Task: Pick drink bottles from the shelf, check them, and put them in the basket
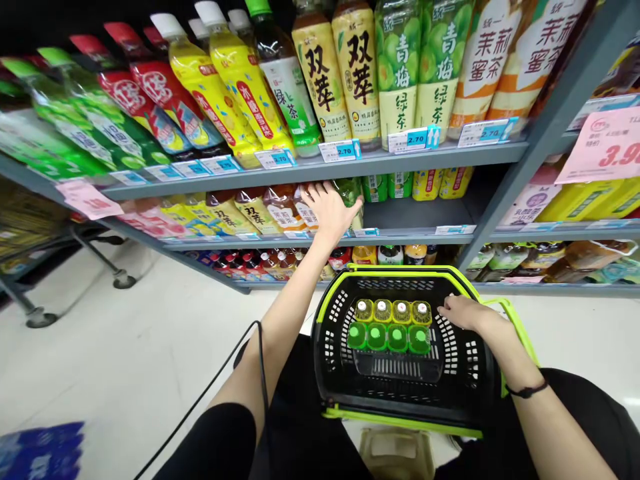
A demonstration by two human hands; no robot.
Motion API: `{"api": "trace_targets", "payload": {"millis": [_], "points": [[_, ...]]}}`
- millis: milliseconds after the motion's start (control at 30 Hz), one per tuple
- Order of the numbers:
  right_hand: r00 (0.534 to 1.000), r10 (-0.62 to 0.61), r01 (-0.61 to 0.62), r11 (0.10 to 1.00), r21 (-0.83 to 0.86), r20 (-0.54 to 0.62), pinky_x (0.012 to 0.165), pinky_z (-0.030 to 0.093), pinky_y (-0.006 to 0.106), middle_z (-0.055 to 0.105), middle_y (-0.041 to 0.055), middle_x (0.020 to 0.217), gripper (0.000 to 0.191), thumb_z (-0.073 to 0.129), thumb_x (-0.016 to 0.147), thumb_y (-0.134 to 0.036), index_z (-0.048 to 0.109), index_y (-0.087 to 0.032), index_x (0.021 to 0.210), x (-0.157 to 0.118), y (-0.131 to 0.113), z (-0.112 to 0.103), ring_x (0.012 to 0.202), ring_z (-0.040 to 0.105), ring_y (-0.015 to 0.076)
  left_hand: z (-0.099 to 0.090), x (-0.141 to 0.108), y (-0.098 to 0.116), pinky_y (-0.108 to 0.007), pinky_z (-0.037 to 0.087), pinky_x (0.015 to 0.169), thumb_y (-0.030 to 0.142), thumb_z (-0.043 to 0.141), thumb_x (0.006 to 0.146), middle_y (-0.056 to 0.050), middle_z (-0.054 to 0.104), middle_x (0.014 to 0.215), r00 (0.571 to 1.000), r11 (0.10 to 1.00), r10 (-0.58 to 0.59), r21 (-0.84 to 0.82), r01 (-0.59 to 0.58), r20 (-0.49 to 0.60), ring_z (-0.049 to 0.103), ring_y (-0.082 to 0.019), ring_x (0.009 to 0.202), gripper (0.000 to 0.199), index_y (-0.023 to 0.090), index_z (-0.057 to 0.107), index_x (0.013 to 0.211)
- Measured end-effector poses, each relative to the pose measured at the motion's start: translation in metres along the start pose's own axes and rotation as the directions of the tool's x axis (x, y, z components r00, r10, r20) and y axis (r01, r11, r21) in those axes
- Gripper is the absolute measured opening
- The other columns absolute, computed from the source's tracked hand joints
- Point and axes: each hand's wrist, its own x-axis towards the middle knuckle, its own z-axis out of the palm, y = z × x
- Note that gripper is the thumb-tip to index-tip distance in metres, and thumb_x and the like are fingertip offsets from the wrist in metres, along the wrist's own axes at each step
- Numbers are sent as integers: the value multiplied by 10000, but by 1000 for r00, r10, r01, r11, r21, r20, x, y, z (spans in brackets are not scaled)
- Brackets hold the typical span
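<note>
One green bottle is seen on the middle shelf, eleven o'clock from the basket. Left hand is spread before it; contact unclear. Probably heavyish, smooth, slightly squeezable; best held round mid-body. Right hand is half-curled, basket's two o'clock; hold unclear.

Bottles in basket | basket before shelving | price tags on shelving

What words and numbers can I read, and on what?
"双萃": tan bottles
"统一": pale-green bottles, orange-trimmed bottles
"青梅绿茶": pale-green bottles
"茉莉蜜茶": orange-trimmed bottles
"绿茶": dark-green bottle
"冰糖雪梨": yellow bottles
"2.70": price tags
"特价": pink sign
"3.9", then cut off: pink sign
Rest: too small or blurred.
</note>
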Motion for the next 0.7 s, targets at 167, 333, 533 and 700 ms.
{"api": "trace_targets", "payload": {"millis": [167, 333, 533, 700], "points": [[1000, -17, 18, 1000, -4, 11, 1063, 467, 444, 629, 276, 1391, 485, 394, 1096, -380, 685, -68, 1327, -1, -3, -2, 1310, 622, 385, 21, 2, -2, -620, 215, 1270, 507, 823, 727, -331, 427, 1504, 998, 983, 59, 170, -62, 21, 359, -487, 1461, 957, 40, 411, 1453], [1000, -2, 2, 1000, -10, -1, 1070, 468, 456, 631, 300, 1376, 474, 397, 1089, -326, 675, -23, 1325, 1, -3, -4, 1304, 626, 395, 34, -12, 16, -530, 479, 1109, 352, 823, 778, -275, 388, 1532, 933, 951, 302, 4, -308, 195, 485, -438, 1387, 905, 123, 367, 1526], [1000, 0, 0, 1000, 27, -29, 1058, 482, 479, 629, 309, 1379, 462, 432, 1082, -342, 688, -37, 1317, -1, 1, -6, 1297, 632, 407, 62, -29, 27, -605, 369, 1198, 242, 807, 799, -231, 491, 1489, 674, 711, 700, -150, -687, 237, 456, -414, 1423, 734, 159, 506, 1463], [995, -27, 34, 997, 72, -94, 1025, 491, 491, 658, 320, 1321, 403, 484, 1062, -311, 725, -27, 1214, 2, 6, -13, 1241, 658, 430, 42, -33, 29, -649, 362, 1207, 525, 763, 863, -133, 525, 1470, 674, 650, 738, -301, -698, 30, 456, -388, 1467, 593, 280, 563, 1365]]}}
